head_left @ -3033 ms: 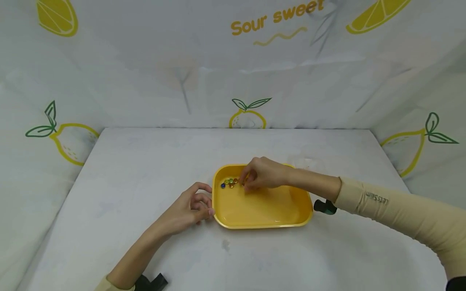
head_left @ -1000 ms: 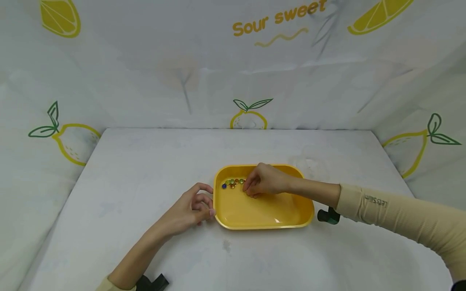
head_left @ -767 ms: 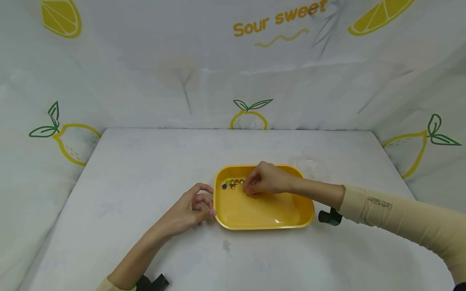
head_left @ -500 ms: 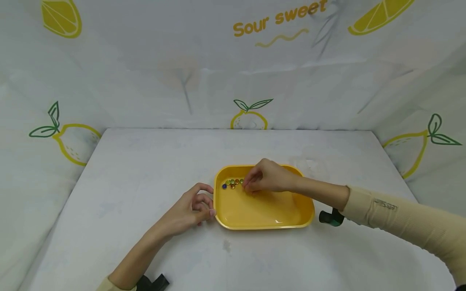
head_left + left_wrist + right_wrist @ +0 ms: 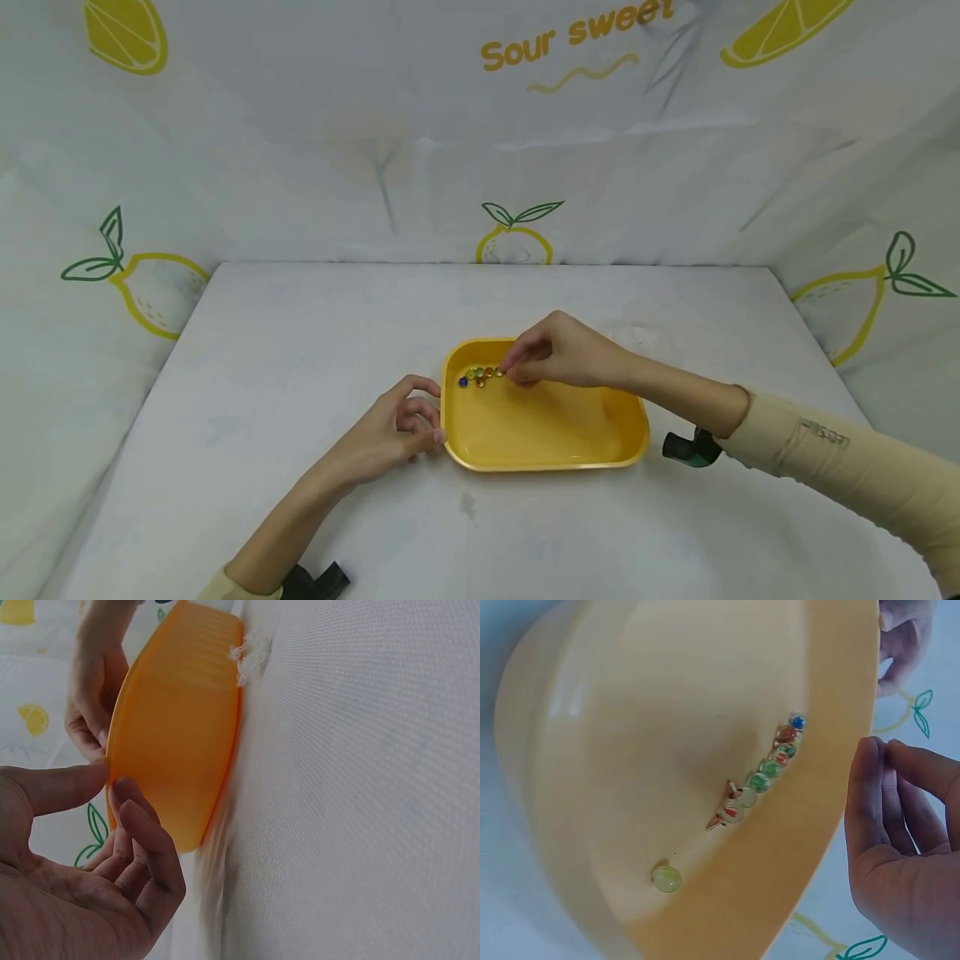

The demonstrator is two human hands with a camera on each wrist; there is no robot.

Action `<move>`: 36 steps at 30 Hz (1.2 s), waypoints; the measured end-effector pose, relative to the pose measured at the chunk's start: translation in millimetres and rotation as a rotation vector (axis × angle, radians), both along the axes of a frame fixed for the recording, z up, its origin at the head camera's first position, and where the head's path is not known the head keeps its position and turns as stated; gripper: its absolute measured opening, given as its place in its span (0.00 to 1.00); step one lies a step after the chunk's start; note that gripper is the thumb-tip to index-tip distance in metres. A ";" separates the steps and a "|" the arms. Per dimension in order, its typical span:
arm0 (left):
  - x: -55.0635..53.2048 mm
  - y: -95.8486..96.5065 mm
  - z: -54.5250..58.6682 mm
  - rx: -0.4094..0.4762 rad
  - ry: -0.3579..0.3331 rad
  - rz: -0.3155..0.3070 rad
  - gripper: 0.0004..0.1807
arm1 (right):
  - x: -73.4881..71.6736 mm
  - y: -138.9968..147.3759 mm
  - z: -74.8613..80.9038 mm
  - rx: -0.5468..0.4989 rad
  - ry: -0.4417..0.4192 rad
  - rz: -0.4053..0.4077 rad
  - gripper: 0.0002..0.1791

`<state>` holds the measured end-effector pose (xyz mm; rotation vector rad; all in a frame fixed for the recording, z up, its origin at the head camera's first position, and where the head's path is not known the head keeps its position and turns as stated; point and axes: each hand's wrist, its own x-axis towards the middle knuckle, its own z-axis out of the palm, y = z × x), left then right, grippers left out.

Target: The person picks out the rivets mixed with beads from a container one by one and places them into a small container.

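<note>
A yellow tray (image 5: 543, 460) stands on the white-covered table, with a row of small coloured glass marbles (image 5: 480, 374) along its far left side. My left hand (image 5: 390, 433) holds the tray's left rim; in the left wrist view the thumb lies at the rim (image 5: 124, 697) and curled fingers (image 5: 154, 832) lie at the outer wall. Above the tray, my right hand (image 5: 558, 354) has thumb and index tips together beside the row, and no object shows between them. In the right wrist view, a lone yellow-green marble (image 5: 666, 878) lies apart from the row.
Behind the right forearm, a clear plastic piece (image 5: 636, 336) lies on the table. A grey smudge (image 5: 468, 504) marks the cloth in front of the tray. A lemon-print curtain (image 5: 300, 167) surrounds the table at the back and sides.
Over the last second my right hand has risen and shifted slightly right, away from the tray floor. Earlier it covered more of the row's right end. The left hand keeps its place at the rim.
</note>
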<state>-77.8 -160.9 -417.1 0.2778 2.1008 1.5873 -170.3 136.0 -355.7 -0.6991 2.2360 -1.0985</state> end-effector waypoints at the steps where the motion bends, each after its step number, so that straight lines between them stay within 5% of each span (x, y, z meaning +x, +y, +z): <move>1: 0.0 -0.1 -0.1 -0.001 0.001 0.000 0.30 | 0.5 -0.1 1.4 -0.004 0.001 -0.001 0.10; 18: -0.1 -0.4 0.0 0.015 -0.010 0.002 0.30 | 4.8 14.9 19.0 -0.067 0.137 -0.008 0.07; 36: -0.2 0.0 0.0 0.008 -0.004 0.001 0.30 | 16.1 44.1 36.2 -0.072 0.185 -0.200 0.07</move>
